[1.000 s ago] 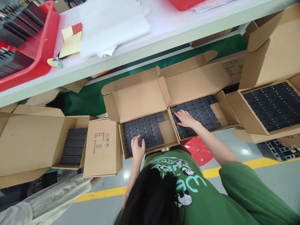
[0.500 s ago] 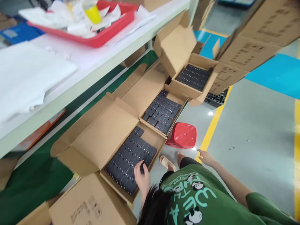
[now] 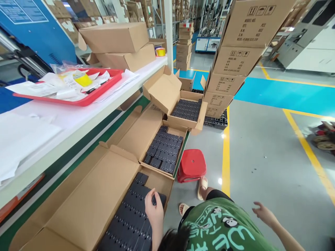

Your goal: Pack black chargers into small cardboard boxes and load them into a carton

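My left hand (image 3: 154, 207) is closed in a pinch over the nearest open carton (image 3: 169, 186), with a small dark block (image 3: 154, 199) showing between thumb and fingers. Beneath it, rows of black rectangular blocks (image 3: 128, 216) with small shiny metal marks fill much of that carton. A second open carton (image 3: 180, 129) behind it holds more black blocks (image 3: 164, 148), and a third carton (image 3: 183, 122) farther back holds tight rows of them. Out to the right, my right hand (image 3: 264, 212) hangs above the floor, holding nothing, its fingers partly spread.
A red stool (image 3: 193, 164) stands right of the cartons. A tall stack of printed cartons (image 3: 227, 62) rises from a black pallet (image 3: 218, 122). On the white shelf at left lie a red tray (image 3: 91, 99) of papers and closed boxes (image 3: 115, 38). Yellow lines mark the floor.
The view has tilted up, showing more of the room. My left hand has moved toward the far end of the nearest carton. My right hand has swung out farther right.
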The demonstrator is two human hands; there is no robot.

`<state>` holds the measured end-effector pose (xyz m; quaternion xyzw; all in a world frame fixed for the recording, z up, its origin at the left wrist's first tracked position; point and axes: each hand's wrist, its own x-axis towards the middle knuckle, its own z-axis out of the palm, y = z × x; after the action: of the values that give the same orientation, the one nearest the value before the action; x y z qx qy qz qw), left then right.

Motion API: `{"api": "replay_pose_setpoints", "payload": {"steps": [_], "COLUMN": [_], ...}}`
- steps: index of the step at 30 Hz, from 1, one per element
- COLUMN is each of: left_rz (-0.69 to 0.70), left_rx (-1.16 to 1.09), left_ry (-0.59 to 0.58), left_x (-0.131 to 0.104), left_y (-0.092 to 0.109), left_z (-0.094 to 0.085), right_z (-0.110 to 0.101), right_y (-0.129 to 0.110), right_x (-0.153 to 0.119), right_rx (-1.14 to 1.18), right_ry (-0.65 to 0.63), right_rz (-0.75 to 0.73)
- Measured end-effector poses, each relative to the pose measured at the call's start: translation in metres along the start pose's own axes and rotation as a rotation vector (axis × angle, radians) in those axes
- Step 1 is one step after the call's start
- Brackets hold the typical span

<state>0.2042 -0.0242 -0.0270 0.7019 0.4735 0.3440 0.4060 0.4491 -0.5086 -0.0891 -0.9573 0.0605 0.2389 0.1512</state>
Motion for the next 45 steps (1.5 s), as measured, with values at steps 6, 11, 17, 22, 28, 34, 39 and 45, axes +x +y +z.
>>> {"api": "replay_pose_setpoints", "payload": {"steps": [6,11,17,22,28,34,39,45], "left_rz": [-0.104,-0.004,0.379,0.27,0.06,0.138,0.229,0.247], "left_rx": [-0.013,0.016,0.137,0.458,0.618,0.593,0.653,0.717], "left_ry": [-0.027,-0.037,-0.224,-0.333,-0.745,-0.978,-1.054,-1.166], "left_x": [-0.016,0.018,0.171,0.321,0.41,0.437,0.447,0.452], "left_y": [0.024,0.084,0.213,0.278,0.285,0.279,0.286,0.303], "left_z": [0.034,0.097,0.272,0.431,0.506,0.506,0.519,0.532], "right_z": [-0.113,-0.22,-0.258,-0.216,-0.193,-0.196,-0.196,-0.183], "right_y": [-0.211,-0.409,-0.62,-0.69,-0.669,-0.662,-0.655,-0.65], "right_x": [0.13,0.241,0.38,0.445,0.462,0.453,0.444,0.427], "right_rx": [0.206,0.121,-0.34,-0.506,-0.373,-0.354,-0.313,-0.419], "right_ry": [-0.019,-0.018,-0.194,-0.572,-0.847,-0.741,-0.611,-0.336], "right_rz": [-0.474,-0.937,-1.375,-1.323,-1.378,-1.329,-1.266,-1.119]}}
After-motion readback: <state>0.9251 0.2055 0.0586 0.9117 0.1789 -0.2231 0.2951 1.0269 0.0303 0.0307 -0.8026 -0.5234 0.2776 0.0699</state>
